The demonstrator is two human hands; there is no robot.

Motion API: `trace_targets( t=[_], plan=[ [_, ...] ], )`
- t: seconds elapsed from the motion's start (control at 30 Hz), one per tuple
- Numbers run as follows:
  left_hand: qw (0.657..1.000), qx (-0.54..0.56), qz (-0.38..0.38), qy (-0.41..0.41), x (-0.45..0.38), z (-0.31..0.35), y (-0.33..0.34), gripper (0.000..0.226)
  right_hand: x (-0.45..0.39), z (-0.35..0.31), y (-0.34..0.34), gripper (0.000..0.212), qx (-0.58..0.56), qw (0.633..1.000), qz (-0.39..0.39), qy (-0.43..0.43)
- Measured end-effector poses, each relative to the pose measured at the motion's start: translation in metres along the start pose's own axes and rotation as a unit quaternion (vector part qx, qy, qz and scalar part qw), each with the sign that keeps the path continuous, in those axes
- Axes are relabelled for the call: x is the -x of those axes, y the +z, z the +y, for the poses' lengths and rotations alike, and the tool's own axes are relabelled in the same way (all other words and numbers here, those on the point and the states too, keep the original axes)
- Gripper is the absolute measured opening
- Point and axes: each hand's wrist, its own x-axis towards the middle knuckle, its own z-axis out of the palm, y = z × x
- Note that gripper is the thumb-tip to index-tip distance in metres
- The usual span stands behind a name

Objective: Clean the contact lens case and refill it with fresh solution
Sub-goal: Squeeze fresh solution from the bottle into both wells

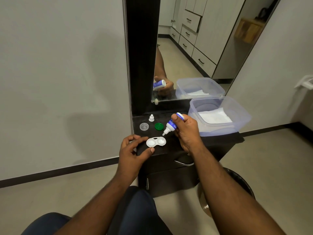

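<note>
A white two-well contact lens case (pixel 155 141) lies uncapped on the dark dresser top (pixel 171 146). My right hand (pixel 186 133) grips a small white and blue solution bottle (pixel 171 125), tilted nozzle-down just above the case's right well. My left hand (pixel 133 148) rests at the case's left end, thumb and fingers bracketing it without a firm hold. Behind the case lie a clear lid (pixel 144 126), a green lid (pixel 159 126) and the bottle's white cap (pixel 151 118).
A translucent plastic tub (pixel 220 131) holding white tissue stands at the right of the dresser top. A mirror (pixel 194 48) rises behind it. A round bin (pixel 240 182) sits on the floor at right. My knees are below the dresser's front.
</note>
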Motion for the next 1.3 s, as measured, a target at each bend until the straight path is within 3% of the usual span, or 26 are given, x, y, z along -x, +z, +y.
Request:
trace_targets(
  t=[0.53, 0.7, 1.0, 1.13, 1.3],
  plan=[
    [1.0, 0.004, 0.002, 0.005, 0.0014, 0.002, -0.0005, 0.037, -0.0017, 0.0031, -0.0005, 0.034, 0.005, 1.0, -0.01, -0.011],
    [1.0, 0.003, 0.0, 0.005, 0.0011, 0.003, 0.0, 0.036, -0.002, 0.0033, -0.0018, 0.019, 0.013, 1.0, -0.01, -0.01],
    [1.0, 0.001, 0.004, 0.005, 0.0014, 0.001, 0.0002, 0.037, 0.0014, 0.0002, -0.0005, 0.026, 0.014, 1.0, -0.002, -0.006],
    [1.0, 0.009, -0.003, 0.0, 0.0011, 0.0005, -0.0006, 0.037, 0.0023, -0.0024, -0.0018, 0.01, -0.045, 0.999, 0.022, 0.017],
    [1.0, 0.012, -0.008, -0.001, 0.0017, 0.0006, -0.0015, 0.037, 0.0038, -0.0062, -0.0016, 0.012, -0.067, 0.997, 0.039, 0.029]
  ],
)
